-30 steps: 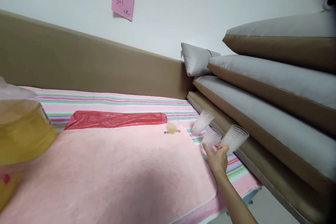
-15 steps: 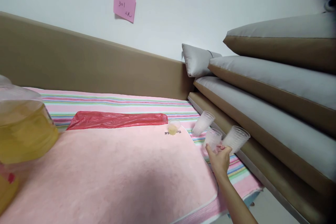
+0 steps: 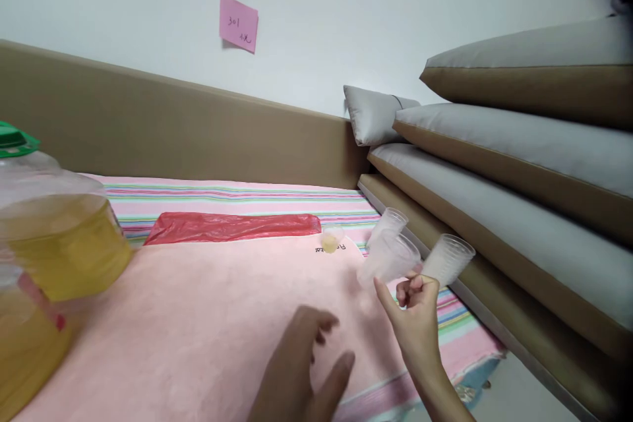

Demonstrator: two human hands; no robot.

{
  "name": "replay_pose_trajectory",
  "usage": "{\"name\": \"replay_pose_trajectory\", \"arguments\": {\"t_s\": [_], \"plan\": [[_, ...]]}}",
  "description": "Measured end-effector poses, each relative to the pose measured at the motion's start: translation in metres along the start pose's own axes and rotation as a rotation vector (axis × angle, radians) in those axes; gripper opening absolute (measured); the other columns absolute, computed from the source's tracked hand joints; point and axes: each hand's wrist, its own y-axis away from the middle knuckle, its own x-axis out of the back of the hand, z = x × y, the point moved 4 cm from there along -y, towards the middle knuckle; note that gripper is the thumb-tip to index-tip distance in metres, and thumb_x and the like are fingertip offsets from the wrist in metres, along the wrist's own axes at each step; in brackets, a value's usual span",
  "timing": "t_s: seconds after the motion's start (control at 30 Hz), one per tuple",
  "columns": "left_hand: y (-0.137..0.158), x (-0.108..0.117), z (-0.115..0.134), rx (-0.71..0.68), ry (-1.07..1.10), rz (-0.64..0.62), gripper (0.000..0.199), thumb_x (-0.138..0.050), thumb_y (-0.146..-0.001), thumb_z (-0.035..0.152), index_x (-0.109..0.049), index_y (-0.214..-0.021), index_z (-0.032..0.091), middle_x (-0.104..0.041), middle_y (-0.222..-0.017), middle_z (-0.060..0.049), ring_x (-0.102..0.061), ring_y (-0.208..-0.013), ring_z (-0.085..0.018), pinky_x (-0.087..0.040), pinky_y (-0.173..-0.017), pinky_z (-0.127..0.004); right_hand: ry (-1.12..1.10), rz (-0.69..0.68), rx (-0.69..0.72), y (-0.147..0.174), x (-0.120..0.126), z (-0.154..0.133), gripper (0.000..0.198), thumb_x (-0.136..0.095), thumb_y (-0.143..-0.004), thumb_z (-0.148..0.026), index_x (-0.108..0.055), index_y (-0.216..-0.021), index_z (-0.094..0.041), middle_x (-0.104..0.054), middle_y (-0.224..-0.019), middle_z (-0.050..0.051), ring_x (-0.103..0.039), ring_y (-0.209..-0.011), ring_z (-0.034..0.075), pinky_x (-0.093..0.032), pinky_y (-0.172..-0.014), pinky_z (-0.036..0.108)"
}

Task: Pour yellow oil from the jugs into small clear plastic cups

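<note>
My right hand [image 3: 419, 316] pinches a clear plastic cup [image 3: 390, 256] between thumb and fingers, tilted above the edge of the pink mat [image 3: 198, 316]. A second clear cup [image 3: 392, 219] stands just behind it. To the right of my right hand is another clear cup or nested stack of cups [image 3: 450, 258], its lower part hidden by the fingers. My left hand [image 3: 304, 359] hovers over the mat, fingers apart and slightly blurred, holding nothing. Beyond it a small clear cup with some yellow liquid [image 3: 330, 242] sits on the mat's far edge.
Two large jugs of yellow liquid, a farther one [image 3: 64, 247] and a nearer one [image 3: 30, 343], stand at the left. A red plastic bag [image 3: 232, 227] lies along the mat's far edge. Grey and brown cushions [image 3: 514, 145] are stacked at right, beside a brown backrest [image 3: 198, 132].
My right hand has lifted the cup and brought it left and nearer, over the mat. My left hand has come into view from below. The view has shifted slightly, showing more of the jugs.
</note>
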Motion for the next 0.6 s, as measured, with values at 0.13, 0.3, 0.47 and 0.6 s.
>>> {"name": "replay_pose_trajectory", "arguments": {"t_s": [0.13, 0.3, 0.47, 0.6], "plan": [[-0.034, 0.017, 0.001, 0.003, 0.087, 0.205, 0.061, -0.076, -0.087, 0.05, -0.045, -0.137, 0.033, -0.051, -0.147, -0.011, -0.052, -0.134, -0.032, -0.047, -0.109, -0.053, -0.055, -0.096, 0.101, 0.025, -0.011, -0.03, 0.05, -0.082, -0.085, -0.045, -0.035, -0.095, -0.031, -0.039, -0.083, -0.008, -0.042, -0.072, 0.017, -0.038, -0.072, 0.034], [-0.042, 0.02, -0.009, -0.025, 0.18, 0.212, 0.08, -0.082, -0.081, 0.042, -0.032, -0.143, 0.033, -0.047, -0.15, -0.012, -0.047, -0.142, -0.03, -0.041, -0.115, -0.054, -0.042, -0.155, 0.134, 0.049, -0.03, -0.031, 0.049, -0.083, -0.085, -0.045, -0.037, -0.094, -0.03, -0.043, -0.09, -0.005, -0.043, -0.074, 0.018, -0.039, -0.071, 0.034], [-0.044, 0.017, -0.027, -0.02, 0.261, 0.223, 0.088, -0.083, -0.077, 0.031, -0.028, -0.145, 0.034, -0.051, -0.142, -0.009, -0.051, -0.139, -0.029, -0.036, -0.119, -0.055, -0.034, -0.192, 0.085, 0.068, -0.049, -0.024, 0.046, -0.08, -0.086, -0.047, -0.038, -0.097, -0.03, -0.045, -0.092, -0.005, -0.042, -0.076, 0.018, -0.04, -0.071, 0.033], [-0.044, 0.016, -0.037, 0.011, 0.334, 0.238, 0.09, -0.082, -0.075, 0.028, -0.027, -0.146, 0.035, -0.05, -0.141, -0.008, -0.055, -0.133, -0.029, -0.039, -0.117, -0.056, -0.055, -0.226, 0.076, 0.076, -0.057, -0.024, 0.047, -0.081, -0.086, -0.046, -0.037, -0.095, -0.03, -0.046, -0.09, -0.005, -0.043, -0.075, 0.019, -0.041, -0.071, 0.033]]}}
